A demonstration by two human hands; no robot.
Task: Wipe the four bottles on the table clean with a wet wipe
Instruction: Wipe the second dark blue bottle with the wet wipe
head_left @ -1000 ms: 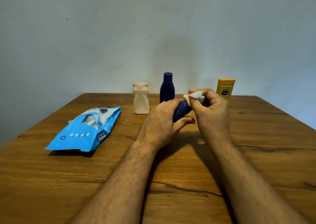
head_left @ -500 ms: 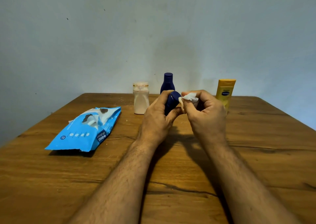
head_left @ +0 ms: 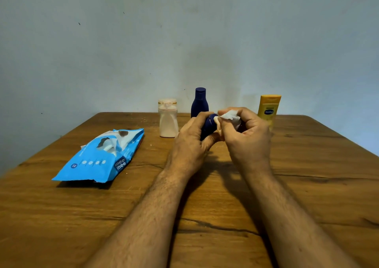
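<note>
Holding small blue bottle (head_left: 208, 126) in left hand (head_left: 191, 140), wet wipe (head_left: 230, 117) in right hand (head_left: 248, 138)

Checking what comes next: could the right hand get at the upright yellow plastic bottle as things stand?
Probably yes: the yellow bottle stands just behind the right hand, nothing between, though that hand holds the white wipe.

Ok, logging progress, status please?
Left hand gripping small blue bottle. Right hand pressing wipe on it. Three bottles standing behind, nothing in the way.

I sit in a plain home room: a worn wooden table (head_left: 307, 185) against a bare bluish wall (head_left: 184, 32), toiletry bottles (head_left: 167, 120) along its far edge.
</note>
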